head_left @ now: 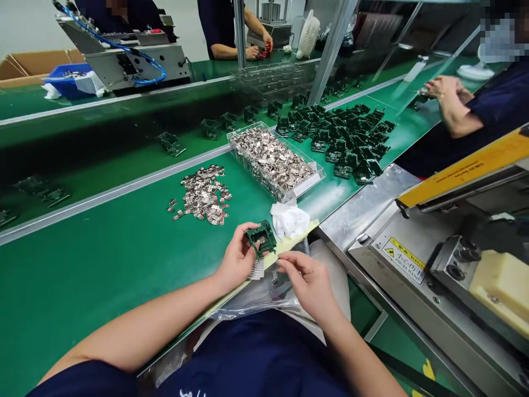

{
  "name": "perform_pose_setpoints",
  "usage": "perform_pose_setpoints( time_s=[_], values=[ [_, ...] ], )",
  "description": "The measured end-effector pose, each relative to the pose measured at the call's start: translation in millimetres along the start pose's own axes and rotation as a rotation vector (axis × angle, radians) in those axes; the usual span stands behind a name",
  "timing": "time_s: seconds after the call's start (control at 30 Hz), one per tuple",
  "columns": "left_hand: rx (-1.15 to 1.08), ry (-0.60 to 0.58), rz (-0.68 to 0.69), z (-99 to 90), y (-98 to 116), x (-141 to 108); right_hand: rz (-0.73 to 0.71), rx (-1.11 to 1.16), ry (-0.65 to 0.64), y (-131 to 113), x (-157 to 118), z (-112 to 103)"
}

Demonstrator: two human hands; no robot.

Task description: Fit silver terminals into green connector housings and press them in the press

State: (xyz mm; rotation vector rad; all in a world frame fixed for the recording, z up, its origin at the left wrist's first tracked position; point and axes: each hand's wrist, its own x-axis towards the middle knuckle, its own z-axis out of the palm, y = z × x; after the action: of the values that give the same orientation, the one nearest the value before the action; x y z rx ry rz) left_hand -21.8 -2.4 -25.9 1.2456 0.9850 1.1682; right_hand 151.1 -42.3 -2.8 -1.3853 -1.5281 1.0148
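Observation:
My left hand (239, 256) grips a dark green plastic frame part (263, 237) with an opening in its middle, above the table's near edge. Just right of it, my right hand (306, 278) has thumb and index finger pinched together; whatever lies between the fingertips is too small to name. The two hands are close but apart. Beyond them, a loose pile of small silvery metal pieces (204, 193) lies on the green table. A clear tray (285, 193) full of similar pieces stands behind the hands. Beside the green part is a crumpled white cloth (289, 220).
A heap of dark green parts (343, 135) covers the table at back right. More ride on the dark belt (124, 146) behind the metal rail. A metal machine (413, 264) with a warning label stands close on my right. Co-workers' hands (446, 88) work across and right.

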Motion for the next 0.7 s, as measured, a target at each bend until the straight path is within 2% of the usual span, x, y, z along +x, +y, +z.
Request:
perform_pose_setpoints(
  time_s=[0.07, 0.17, 0.37, 0.53, 0.6, 0.7],
  values=[
    [0.039, -0.006, 0.035, -1.2, -2, -3, -0.108, 0.026, 0.084, -12, 9, 4],
    [0.107, -0.004, 0.085, -3.5, -3, -5, -0.22, -0.05, 0.195, -15, 19, 15],
    [0.153, -0.026, 0.183, -1.9, 5, -8, -0.263, -0.193, 0.22, -11, 21, 32],
    [0.147, 0.006, 0.217, 2.4, 6, -13, -0.224, -0.224, 0.276, -13, 19, 40],
    [0.164, 0.022, 0.239, 2.6, 5, -15, -0.169, -0.141, 0.289, -11, 20, 43],
    [0.176, 0.025, 0.259, 1.8, 4, -17, -0.048, 0.112, 0.274, -6, 20, 41]
  ],
)
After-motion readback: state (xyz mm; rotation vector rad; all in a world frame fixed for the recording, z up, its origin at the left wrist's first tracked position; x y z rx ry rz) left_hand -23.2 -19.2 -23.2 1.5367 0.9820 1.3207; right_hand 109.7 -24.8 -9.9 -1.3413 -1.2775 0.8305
